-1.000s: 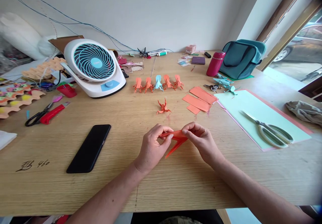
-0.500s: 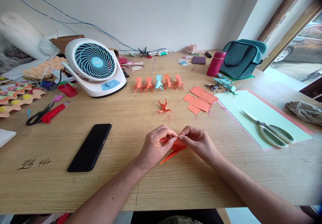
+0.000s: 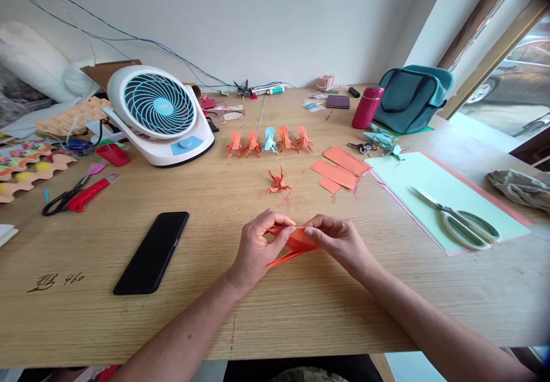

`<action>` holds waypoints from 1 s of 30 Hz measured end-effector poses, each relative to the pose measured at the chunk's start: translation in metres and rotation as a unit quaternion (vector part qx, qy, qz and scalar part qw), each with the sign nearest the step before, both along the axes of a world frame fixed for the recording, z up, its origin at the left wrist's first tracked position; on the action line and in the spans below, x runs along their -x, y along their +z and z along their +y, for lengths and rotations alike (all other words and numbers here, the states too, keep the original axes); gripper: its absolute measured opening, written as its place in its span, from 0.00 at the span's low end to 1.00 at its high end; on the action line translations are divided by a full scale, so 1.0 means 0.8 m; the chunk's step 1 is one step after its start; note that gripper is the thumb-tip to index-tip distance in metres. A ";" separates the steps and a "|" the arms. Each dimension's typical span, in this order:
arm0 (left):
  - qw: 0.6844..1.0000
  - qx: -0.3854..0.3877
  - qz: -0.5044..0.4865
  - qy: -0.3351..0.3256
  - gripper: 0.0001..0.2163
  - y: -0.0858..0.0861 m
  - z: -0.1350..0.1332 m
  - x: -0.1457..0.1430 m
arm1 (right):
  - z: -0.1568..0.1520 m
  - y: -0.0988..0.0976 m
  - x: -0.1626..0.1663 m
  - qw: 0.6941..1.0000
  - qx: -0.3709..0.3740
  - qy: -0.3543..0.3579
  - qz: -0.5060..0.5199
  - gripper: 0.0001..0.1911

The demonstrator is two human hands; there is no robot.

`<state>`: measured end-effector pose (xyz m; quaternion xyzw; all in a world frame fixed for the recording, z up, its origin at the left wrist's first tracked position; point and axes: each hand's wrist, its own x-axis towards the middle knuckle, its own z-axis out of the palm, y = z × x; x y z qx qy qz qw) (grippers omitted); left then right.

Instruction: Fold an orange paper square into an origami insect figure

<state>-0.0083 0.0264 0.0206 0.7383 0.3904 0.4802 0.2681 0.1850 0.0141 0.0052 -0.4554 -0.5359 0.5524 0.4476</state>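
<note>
Between my two hands is a folded piece of orange paper [image 3: 299, 241], held just above the table near its front. My left hand [image 3: 262, 243] pinches its upper left edge between thumb and fingers. At the upper right edge, my right hand [image 3: 334, 239] pinches the same paper. A narrow folded strip of it slants down toward the left. Beyond my hands stands a small orange folded-paper figure [image 3: 279, 181] with thin legs. Farther back, several similar figures stand in a row, orange ones around a light blue one [image 3: 269, 140].
Orange paper pieces [image 3: 337, 170] lie right of the figures. Scissors [image 3: 458, 219] rest on pale green sheets [image 3: 408, 181]. A black phone [image 3: 151, 253] lies at left, behind it a red-handled cutter [image 3: 91, 193] and a white fan [image 3: 161, 113]. A pink bottle [image 3: 368, 107] stands by a teal bag [image 3: 412, 100].
My hands have moved slightly apart along the paper's top edge, my left hand shifting left. More of the paper's flat face shows between them, and the slanting strip sits higher.
</note>
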 end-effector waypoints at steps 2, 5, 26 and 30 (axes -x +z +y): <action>1.000 0.000 0.000 0.005 0.03 0.001 -0.001 0.000 | -0.001 -0.001 0.000 0.999 -0.023 -0.005 -0.024 0.20; 1.000 0.019 -0.010 0.005 0.01 0.002 -0.002 0.001 | -0.001 -0.001 -0.001 0.998 -0.044 -0.023 -0.039 0.20; 0.998 0.030 -0.053 -0.033 0.06 -0.003 -0.003 -0.002 | -0.002 0.001 0.001 0.998 -0.046 -0.043 -0.010 0.17; 0.998 0.013 -0.059 -0.036 0.05 0.001 0.000 0.000 | -0.002 0.002 -0.001 0.997 -0.057 -0.051 -0.013 0.17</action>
